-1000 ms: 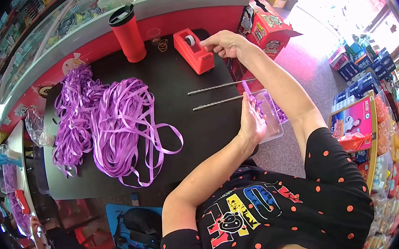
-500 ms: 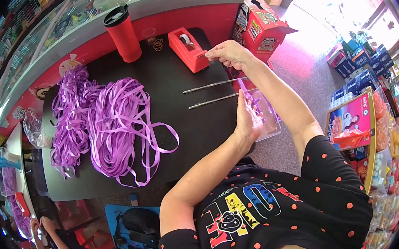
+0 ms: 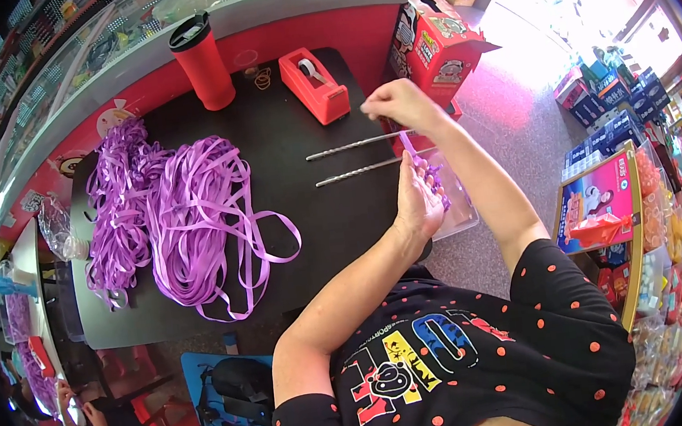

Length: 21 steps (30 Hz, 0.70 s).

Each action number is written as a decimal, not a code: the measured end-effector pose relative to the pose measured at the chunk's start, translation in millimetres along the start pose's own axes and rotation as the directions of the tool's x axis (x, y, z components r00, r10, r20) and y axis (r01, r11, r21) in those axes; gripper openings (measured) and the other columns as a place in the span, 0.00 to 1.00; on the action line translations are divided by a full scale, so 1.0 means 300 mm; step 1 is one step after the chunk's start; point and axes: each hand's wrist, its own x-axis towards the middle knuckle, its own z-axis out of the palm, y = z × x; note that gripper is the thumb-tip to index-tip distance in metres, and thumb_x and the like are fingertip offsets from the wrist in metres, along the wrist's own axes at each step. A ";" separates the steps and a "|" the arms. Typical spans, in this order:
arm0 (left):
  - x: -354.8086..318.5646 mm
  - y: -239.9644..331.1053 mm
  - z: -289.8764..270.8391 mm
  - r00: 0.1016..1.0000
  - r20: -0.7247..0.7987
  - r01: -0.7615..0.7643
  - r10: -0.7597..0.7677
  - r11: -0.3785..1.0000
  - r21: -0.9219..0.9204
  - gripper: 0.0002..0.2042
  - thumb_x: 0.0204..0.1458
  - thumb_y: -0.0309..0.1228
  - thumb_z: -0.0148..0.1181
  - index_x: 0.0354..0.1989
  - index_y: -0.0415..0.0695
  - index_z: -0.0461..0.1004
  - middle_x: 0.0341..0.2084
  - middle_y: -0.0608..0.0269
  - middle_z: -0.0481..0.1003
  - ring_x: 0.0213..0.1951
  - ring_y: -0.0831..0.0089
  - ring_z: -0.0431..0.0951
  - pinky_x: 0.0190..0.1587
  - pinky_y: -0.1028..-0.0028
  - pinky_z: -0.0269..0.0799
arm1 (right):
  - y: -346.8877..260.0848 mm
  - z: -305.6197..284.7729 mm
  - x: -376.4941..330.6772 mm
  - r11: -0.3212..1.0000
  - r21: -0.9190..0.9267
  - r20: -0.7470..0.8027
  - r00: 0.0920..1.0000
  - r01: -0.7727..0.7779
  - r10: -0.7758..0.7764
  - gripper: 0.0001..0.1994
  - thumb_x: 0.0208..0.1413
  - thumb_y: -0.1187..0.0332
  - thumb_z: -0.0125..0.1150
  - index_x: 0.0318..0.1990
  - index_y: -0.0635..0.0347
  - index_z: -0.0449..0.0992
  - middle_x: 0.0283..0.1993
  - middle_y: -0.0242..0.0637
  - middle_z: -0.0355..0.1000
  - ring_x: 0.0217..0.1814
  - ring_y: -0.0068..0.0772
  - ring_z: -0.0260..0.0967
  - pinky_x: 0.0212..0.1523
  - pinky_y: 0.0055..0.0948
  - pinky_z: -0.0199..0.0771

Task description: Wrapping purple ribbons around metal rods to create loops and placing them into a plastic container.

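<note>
Purple folded ribbon [image 3: 433, 178] lies in my left hand [image 3: 418, 204], which is closed around it at the table's right edge. One end of the ribbon sticks up past the fingertips. My right hand [image 3: 403, 107] is held in a pinch just right of the red tape dispenser [image 3: 315, 84], apart from it; what the fingertips hold, if anything, is too small to make out. Two twisted metal rods [image 3: 351, 147] jut over the table between the dispenser and my left hand. Beneath that hand, a clear plastic box [image 3: 458, 214] is partly hidden.
Two heaps of purple ribbon [image 3: 202, 218] cover the left of the black table [image 3: 290, 193]. A red tumbler [image 3: 206, 70] and rubber bands [image 3: 262, 78] are at the back. A red carton [image 3: 440, 43] stands beyond. Another person's hands [image 3: 76, 399] are at lower left.
My right hand has come away from the dispenser's cutting end, slightly to the right and down. My left hand keeps the ribbon, nearly still. The view has shifted slightly.
</note>
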 end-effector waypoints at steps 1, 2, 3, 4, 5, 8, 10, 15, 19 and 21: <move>0.004 -0.004 -0.007 1.000 -0.004 -0.013 0.013 1.000 0.008 0.42 0.53 0.61 0.45 0.69 0.53 0.37 0.69 0.59 0.37 0.70 0.58 0.28 0.67 0.56 0.25 | -0.001 -0.029 -0.049 0.993 0.108 0.007 0.999 -0.050 0.050 0.10 0.52 0.68 0.61 0.33 0.68 0.79 0.28 0.34 0.76 0.32 0.20 0.72 0.38 0.19 0.70; 0.014 -0.006 -0.016 1.000 -0.007 -0.027 0.027 1.000 0.016 0.40 0.53 0.59 0.47 0.68 0.52 0.41 0.68 0.60 0.41 0.70 0.58 0.31 0.67 0.56 0.26 | 0.000 -0.054 -0.095 0.972 0.214 0.017 0.995 -0.099 0.097 0.10 0.53 0.68 0.60 0.35 0.68 0.79 0.30 0.34 0.76 0.33 0.20 0.72 0.40 0.19 0.70; 0.027 -0.004 -0.028 0.998 -0.040 -0.047 0.047 0.999 -0.002 0.33 0.53 0.54 0.52 0.63 0.52 0.51 0.63 0.62 0.51 0.67 0.61 0.41 0.65 0.58 0.34 | 0.020 -0.078 -0.131 0.969 0.220 0.013 0.994 -0.111 0.111 0.10 0.53 0.68 0.60 0.35 0.68 0.79 0.30 0.34 0.76 0.33 0.20 0.72 0.40 0.19 0.70; 0.048 -0.016 -0.047 0.997 -0.053 -0.054 0.052 0.998 -0.037 0.27 0.52 0.51 0.56 0.56 0.53 0.59 0.58 0.64 0.57 0.62 0.64 0.48 0.64 0.60 0.38 | 0.045 -0.110 -0.177 0.971 0.214 0.066 0.993 -0.107 0.095 0.10 0.53 0.69 0.60 0.36 0.68 0.79 0.31 0.34 0.76 0.34 0.20 0.72 0.40 0.19 0.70; 0.056 -0.019 -0.051 0.997 -0.044 -0.063 0.062 0.997 -0.034 0.24 0.52 0.48 0.57 0.54 0.54 0.61 0.54 0.66 0.60 0.60 0.66 0.51 0.62 0.61 0.41 | 0.064 -0.130 -0.218 0.972 0.210 0.122 0.989 -0.103 0.079 0.09 0.54 0.69 0.60 0.37 0.68 0.78 0.33 0.35 0.76 0.35 0.20 0.72 0.41 0.19 0.71; 0.044 -0.009 -0.040 0.996 -0.004 -0.084 0.084 0.996 -0.007 0.15 0.51 0.38 0.60 0.46 0.58 0.65 0.42 0.73 0.67 0.47 0.72 0.60 0.54 0.64 0.51 | 0.098 -0.159 -0.324 0.972 0.170 0.113 0.983 -0.164 0.146 0.09 0.54 0.70 0.59 0.38 0.68 0.78 0.34 0.34 0.76 0.36 0.19 0.72 0.42 0.19 0.71; 0.056 -0.009 -0.048 0.996 0.011 -0.092 0.091 0.995 0.032 0.15 0.51 0.36 0.60 0.46 0.58 0.65 0.43 0.73 0.67 0.47 0.73 0.60 0.54 0.64 0.51 | 0.096 -0.164 -0.373 0.968 0.195 0.109 0.984 -0.158 0.138 0.09 0.52 0.71 0.59 0.38 0.68 0.78 0.34 0.34 0.77 0.37 0.19 0.72 0.42 0.20 0.71; 0.054 -0.010 -0.051 0.999 -0.025 -0.037 0.039 0.996 0.077 0.22 0.50 0.31 0.61 0.52 0.58 0.61 0.46 0.72 0.64 0.47 0.73 0.60 0.53 0.66 0.53 | 0.082 -0.152 -0.429 0.994 -0.056 0.058 0.993 -0.099 0.102 0.10 0.50 0.70 0.59 0.38 0.65 0.79 0.32 0.33 0.77 0.36 0.19 0.72 0.42 0.22 0.70; 0.051 -0.016 -0.056 0.999 -0.037 -0.030 0.034 0.993 0.112 0.28 0.50 0.31 0.61 0.58 0.59 0.56 0.46 0.72 0.64 0.46 0.75 0.61 0.52 0.66 0.54 | 0.086 -0.137 -0.439 0.994 -0.033 0.044 0.993 -0.109 0.110 0.11 0.48 0.68 0.60 0.36 0.65 0.79 0.32 0.40 0.77 0.37 0.26 0.74 0.43 0.27 0.71; 0.049 -0.017 -0.057 0.998 -0.060 -0.025 0.031 0.994 0.107 0.29 0.51 0.30 0.61 0.59 0.60 0.54 0.45 0.72 0.64 0.45 0.75 0.62 0.51 0.67 0.55 | 0.082 -0.134 -0.442 0.994 -0.029 0.051 0.993 -0.109 0.110 0.11 0.48 0.68 0.60 0.37 0.65 0.79 0.32 0.40 0.78 0.38 0.26 0.74 0.43 0.27 0.71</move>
